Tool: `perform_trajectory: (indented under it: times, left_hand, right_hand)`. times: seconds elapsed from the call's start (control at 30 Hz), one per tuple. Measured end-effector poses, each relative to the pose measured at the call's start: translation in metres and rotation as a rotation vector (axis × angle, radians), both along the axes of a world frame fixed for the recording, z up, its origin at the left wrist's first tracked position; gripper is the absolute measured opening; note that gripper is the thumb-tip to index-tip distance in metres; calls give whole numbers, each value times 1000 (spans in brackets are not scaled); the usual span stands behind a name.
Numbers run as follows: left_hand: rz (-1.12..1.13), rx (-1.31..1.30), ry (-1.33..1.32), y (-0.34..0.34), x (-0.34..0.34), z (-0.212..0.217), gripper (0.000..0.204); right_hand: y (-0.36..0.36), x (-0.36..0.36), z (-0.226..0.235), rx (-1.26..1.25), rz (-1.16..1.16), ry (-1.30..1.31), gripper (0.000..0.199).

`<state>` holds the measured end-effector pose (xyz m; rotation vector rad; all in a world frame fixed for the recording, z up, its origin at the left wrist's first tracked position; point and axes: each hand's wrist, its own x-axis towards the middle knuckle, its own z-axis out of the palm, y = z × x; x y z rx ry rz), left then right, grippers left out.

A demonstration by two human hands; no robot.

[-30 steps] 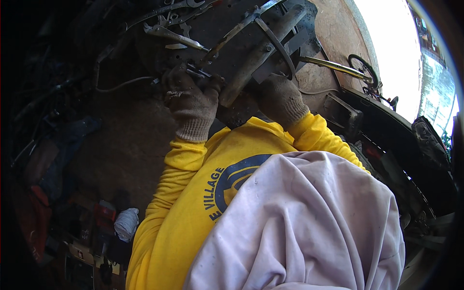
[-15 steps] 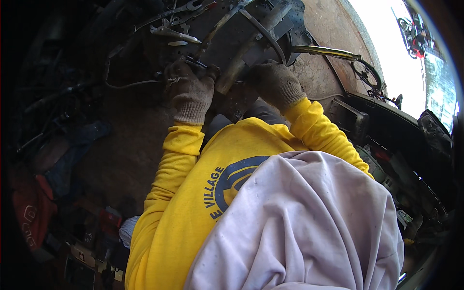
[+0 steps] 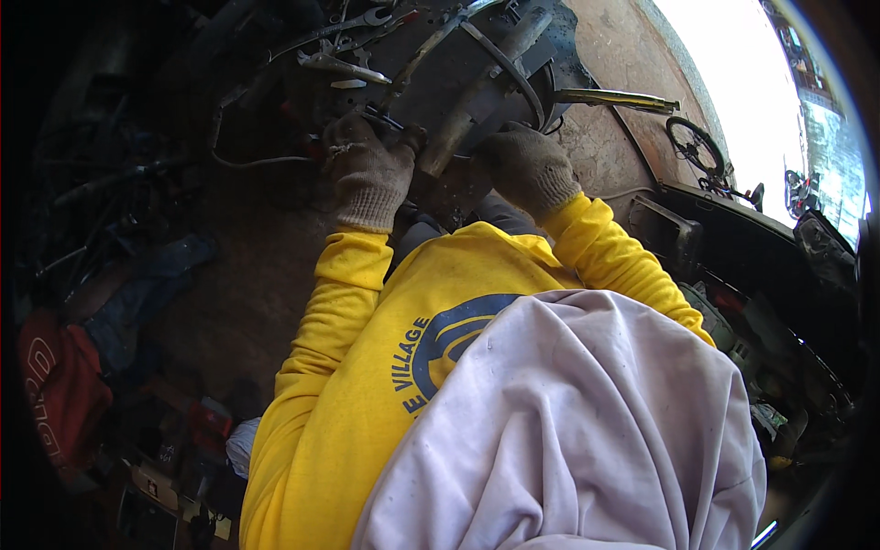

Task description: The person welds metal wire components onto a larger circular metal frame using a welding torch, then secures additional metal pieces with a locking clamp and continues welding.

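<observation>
My left hand, in a worn brown knit glove, is closed beside the lower end of a metal tube. A short, thin metal rod shows at its fingertips, and the fingers appear curled on it. On the tube's other side is my right hand, gloved alike and bent inward. Its fingers are turned away in shadow, so what they hold, if anything, is hidden. The tube slants over a dark metal plate, with a curved metal strip crossing it. Pliers lie just beyond my left hand.
An open-end wrench lies past the pliers. A yellow-edged bar sticks out to the right, towards a spoked wheel. A thin cable runs left of my left hand. Red cloth and blue cloth are at the left.
The whole view has shifted slightly, so the tools and metal parts sit a little lower and to the right. Both hands stay at the tube with hardly any change in pose.
</observation>
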<state>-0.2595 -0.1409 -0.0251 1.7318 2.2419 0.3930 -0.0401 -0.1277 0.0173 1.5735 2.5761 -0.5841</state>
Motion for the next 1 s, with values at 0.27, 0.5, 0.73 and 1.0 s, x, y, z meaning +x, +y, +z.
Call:
perform_trajectory:
  times: [0.27,0.5,0.73,1.0]
  left_hand:
    - [-148,129,188,-6,4,4,73]
    - [-26,39,-34,-6,0,-6,81]
    - [37,-21,-73,-2,0,-9,86]
    - [-158,23,-309,5,-46,5,63]
  right_hand:
    - [-2,-8,9,7,-28,32,22]
    - [2,-10,1,-62,-119,30,18]
    - [6,-21,28,-95,-349,65,41]
    - [7,-14,11,-150,-284,18,41]
